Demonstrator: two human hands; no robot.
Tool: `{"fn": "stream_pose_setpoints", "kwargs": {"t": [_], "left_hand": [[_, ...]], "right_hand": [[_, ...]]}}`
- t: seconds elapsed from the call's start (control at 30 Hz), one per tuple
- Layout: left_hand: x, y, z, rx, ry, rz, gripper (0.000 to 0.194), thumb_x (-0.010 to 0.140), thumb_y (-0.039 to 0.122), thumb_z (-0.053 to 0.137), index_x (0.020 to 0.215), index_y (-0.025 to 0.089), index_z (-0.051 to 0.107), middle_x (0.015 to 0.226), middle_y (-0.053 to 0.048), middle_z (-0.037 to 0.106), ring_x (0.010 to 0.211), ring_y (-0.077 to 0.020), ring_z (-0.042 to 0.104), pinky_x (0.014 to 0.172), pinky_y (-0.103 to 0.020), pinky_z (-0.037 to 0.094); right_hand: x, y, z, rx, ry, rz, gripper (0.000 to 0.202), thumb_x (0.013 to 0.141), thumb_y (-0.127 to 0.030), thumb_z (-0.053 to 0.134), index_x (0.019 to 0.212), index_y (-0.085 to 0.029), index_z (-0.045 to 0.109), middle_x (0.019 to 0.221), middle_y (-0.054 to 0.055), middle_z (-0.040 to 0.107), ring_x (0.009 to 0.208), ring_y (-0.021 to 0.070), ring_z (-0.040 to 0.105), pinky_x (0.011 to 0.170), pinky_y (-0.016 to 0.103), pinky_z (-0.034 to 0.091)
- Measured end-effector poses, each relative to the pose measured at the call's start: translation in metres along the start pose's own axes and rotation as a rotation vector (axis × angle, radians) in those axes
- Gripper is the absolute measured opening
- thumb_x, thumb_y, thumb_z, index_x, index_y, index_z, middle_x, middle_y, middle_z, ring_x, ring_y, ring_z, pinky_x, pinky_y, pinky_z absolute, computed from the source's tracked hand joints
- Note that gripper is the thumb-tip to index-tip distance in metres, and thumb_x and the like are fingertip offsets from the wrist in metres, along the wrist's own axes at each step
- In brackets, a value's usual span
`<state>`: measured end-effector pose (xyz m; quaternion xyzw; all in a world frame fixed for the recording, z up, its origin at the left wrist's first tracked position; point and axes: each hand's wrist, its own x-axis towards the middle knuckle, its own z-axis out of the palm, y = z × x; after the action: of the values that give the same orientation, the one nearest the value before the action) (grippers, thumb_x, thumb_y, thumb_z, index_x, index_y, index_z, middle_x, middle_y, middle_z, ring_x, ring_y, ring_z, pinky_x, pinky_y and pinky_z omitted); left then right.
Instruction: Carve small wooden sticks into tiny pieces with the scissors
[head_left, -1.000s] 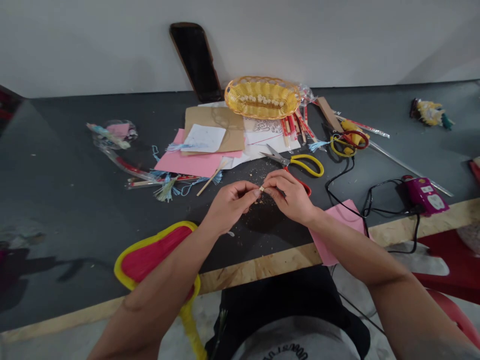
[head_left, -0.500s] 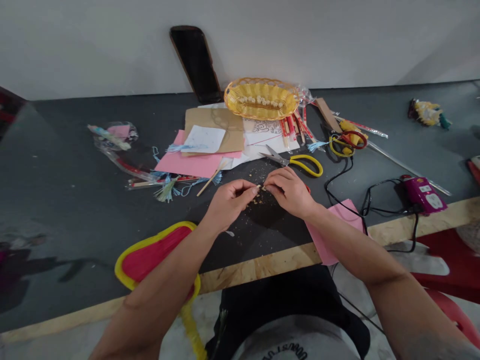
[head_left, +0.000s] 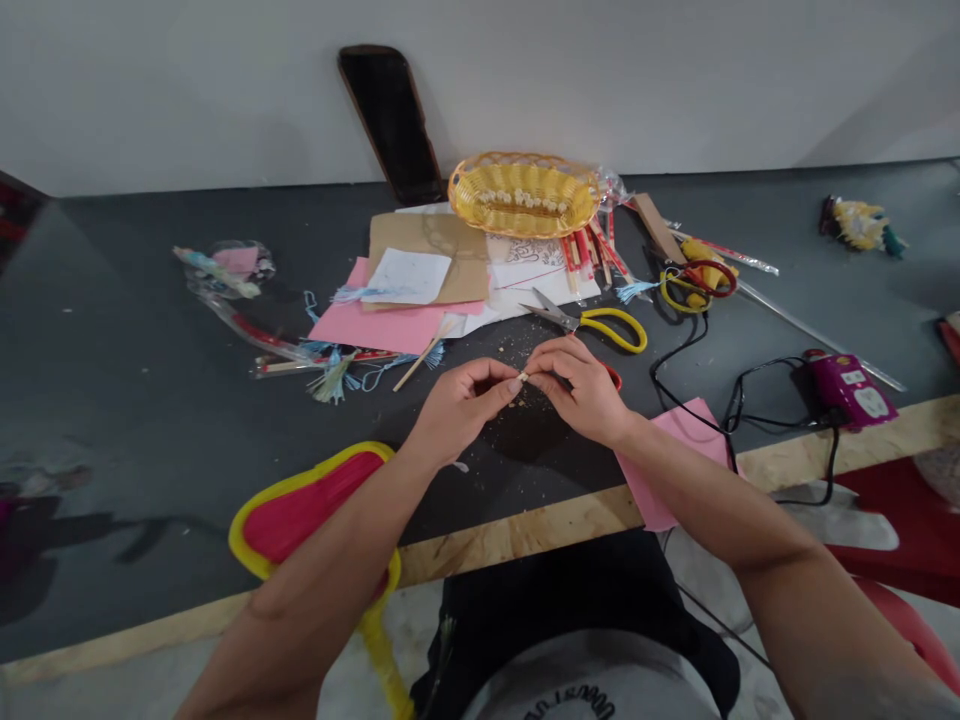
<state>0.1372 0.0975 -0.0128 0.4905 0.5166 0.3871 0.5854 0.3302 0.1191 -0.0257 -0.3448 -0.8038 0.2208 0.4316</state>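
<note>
My left hand and my right hand meet over the dark table, thumbs and forefingers pinched together. Between their fingertips is a small pale piece, too small to name and touched by both hands. Tan crumbs are scattered on the table under and around the fingers. Just beyond my right hand lie yellow-handled scissors, blades pointing left. A red handle shows partly from behind that hand. A yellow basket at the back holds a row of small whitish pieces.
Pink paper, brown card and tassels lie left of centre. A phone leans on the wall. A red fan-like piece with yellow edging lies beneath my left forearm. Black cords run to a purple box at right.
My right fingertips have come closer to the left ones, closing the small gap over the pale piece. The things on the table have stayed put.
</note>
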Motion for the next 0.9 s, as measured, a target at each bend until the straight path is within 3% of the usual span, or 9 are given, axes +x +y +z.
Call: {"fn": "stream_pose_setpoints", "kwargs": {"t": [0.73,0.9], "left_hand": [[-0.002,0.005,0.0,0.042,0.001,0.018,0.036,0.072,0.049,0.081,0.084,0.015,0.075,0.071,-0.001,0.064,0.059,-0.0093,0.048,0.053,-0.022,0.036],[0.002,0.007,-0.006,0.013,0.092,0.024,0.034,0.071,0.045,0.082,0.085,0.016,0.075,0.066,0.001,0.06,0.057,-0.0085,0.045,0.053,-0.022,0.034]], "right_hand": [[0.0,0.001,-0.002,-0.013,-0.023,0.013,0.015,0.1,-0.024,0.054,0.095,-0.023,0.068,0.1,0.007,0.07,0.098,0.0199,0.065,0.09,0.039,0.054],[0.0,0.013,-0.002,-0.18,-0.11,-0.025,0.016,0.098,-0.021,0.056,0.09,-0.022,0.071,0.099,0.007,0.073,0.095,0.0225,0.062,0.089,0.043,0.052]]}}
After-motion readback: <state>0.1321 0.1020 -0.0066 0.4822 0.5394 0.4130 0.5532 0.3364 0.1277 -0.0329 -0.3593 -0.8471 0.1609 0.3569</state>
